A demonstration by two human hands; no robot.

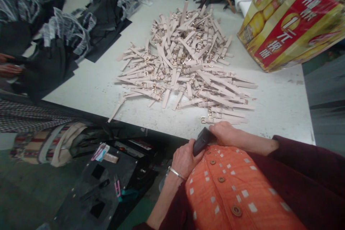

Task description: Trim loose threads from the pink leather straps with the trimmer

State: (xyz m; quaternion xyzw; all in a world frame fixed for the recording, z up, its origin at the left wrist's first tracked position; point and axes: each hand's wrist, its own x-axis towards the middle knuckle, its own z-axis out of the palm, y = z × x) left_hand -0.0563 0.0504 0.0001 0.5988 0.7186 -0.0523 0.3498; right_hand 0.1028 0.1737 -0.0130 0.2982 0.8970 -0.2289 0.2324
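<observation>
Just off the table's front edge, close to the orange shirt, a dark rectangular object [201, 141] is between my hands. My left hand [185, 160], with a silver bracelet at the wrist, has its fingers wrapped round the object's near left end. At the far right end my right hand [225, 134] closes on the same object, its fingertips partly hidden. What kind of object it is I cannot make out. Right beyond my right hand lie pale pink buckled straps [225, 114], part of a large heap [185, 48] with small gold-coloured buckles.
Dark flat pieces with plastic-wrapped handles [104, 16] cover the white table's [285, 104] left side. Another person's hand [10, 68] is at the far left. A yellow and red carton [285, 25] stands at the right. Below left, a black surface [78, 194] holds pink snips [117, 186].
</observation>
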